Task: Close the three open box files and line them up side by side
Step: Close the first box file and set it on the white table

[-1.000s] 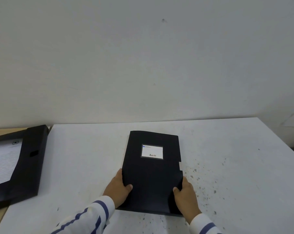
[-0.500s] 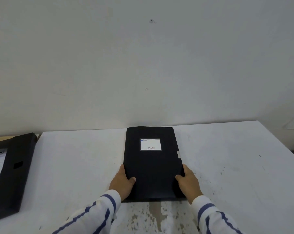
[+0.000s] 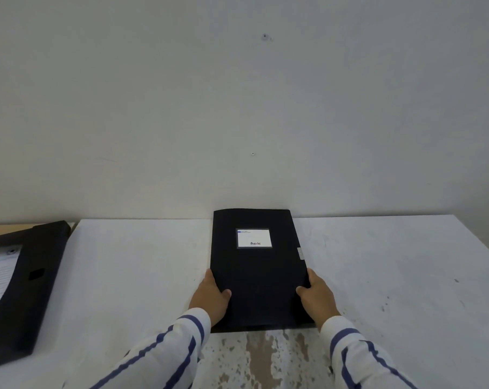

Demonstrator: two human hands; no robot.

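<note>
A closed black box file [image 3: 258,273] with a white label lies flat on the white table [image 3: 136,265], its far end against the wall. My left hand [image 3: 211,297] grips its near left edge, thumb on the cover. My right hand [image 3: 317,297] grips its near right edge the same way. At the far left an open black box file [image 3: 27,284] lies with printed paper inside, partly cut off by the frame edge. No third file is in view.
A pale wall [image 3: 237,108] rises straight behind the table. The table's right edge [image 3: 481,242] runs diagonally at the far right. Worn, stained patches [image 3: 260,357] mark the tabletop near me. A wooden surface [image 3: 2,228] shows at the far left.
Both hands have pushed the closed file away from me until its far end meets the wall, and straightened it. The open file at the left stayed where it was.
</note>
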